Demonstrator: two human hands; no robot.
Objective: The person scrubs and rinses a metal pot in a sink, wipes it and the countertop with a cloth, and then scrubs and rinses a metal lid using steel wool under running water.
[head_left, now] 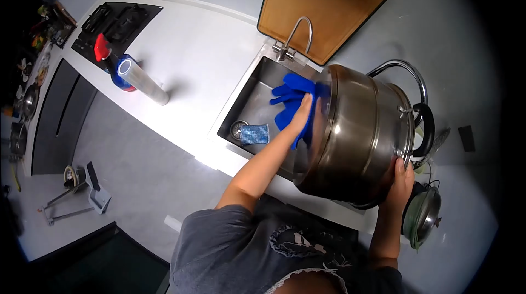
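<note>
A large stainless steel pot (356,135) is tipped on its side over the right part of the sink (226,121), its base facing left. My left hand (300,116) presses a blue cloth (287,95) against the base, with folds of cloth spreading past the fingers. On the other end, my right hand (402,181) grips the pot near its rim, just below the black handle (424,129). The pot hides part of the right hand's fingers. In the sink, a blue scrubbing sponge (255,134) lies by the drain (238,128).
Behind the tap (282,52) leans a wooden cutting board (320,12). On the white counter (203,47) stand a spray bottle (112,64) and a clear plastic-looking cylinder (143,81). The stove (118,25) is farther left. A lidded pan (427,212) is at the right.
</note>
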